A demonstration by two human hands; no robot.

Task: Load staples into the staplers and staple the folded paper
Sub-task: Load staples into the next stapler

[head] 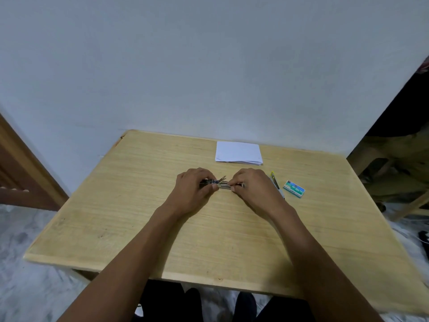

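A small dark blue stapler (221, 183) lies opened between my two hands above the middle of the wooden table (139, 224), its metal staple channel showing. My left hand (193, 190) grips its left end with curled fingers. My right hand (249, 188) pinches the right end of the metal channel. A second stapler (276, 182) with a yellow tip lies just right of my right hand, partly hidden by it. A teal staple box (293, 188) lies further right. The folded white paper (238, 152) rests near the table's far edge.
The table stands against a pale wall. A wooden door frame (25, 173) is at the left. Dark furniture and clutter (399, 163) stand at the right. My legs (190, 303) show beneath the table's near edge.
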